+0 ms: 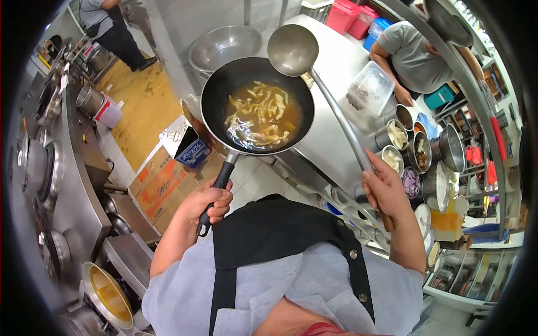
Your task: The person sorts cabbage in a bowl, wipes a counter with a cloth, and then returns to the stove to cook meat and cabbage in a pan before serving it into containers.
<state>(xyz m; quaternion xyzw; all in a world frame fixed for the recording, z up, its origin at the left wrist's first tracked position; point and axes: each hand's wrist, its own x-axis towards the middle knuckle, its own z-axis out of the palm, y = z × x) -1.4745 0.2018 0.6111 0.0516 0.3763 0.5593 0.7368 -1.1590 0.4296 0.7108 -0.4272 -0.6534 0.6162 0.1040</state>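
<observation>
My left hand (211, 203) is wrapped round the black handle of a dark frying pan (212, 106). Brown broth with pale strips of food (263, 112) fills the middle of the pan. In my right hand (385, 183) is the long handle of a steel ladle (292, 49), its wooden end down by my wrist. The ladle's bowl overlaps the pan's far right rim in this view and looks bare inside. Behind the pan, a wide metal bowl (224, 47) rests on the steel counter (330, 67).
Metal containers of ingredients, one with chopped purple onion (411, 183), line the right side near a clear plastic tub (370, 89). A person in grey (417, 56) is across the counter; another (115, 33) stands far left. Burners (51, 173) run along the left. Flattened cardboard (162, 187) covers some floor.
</observation>
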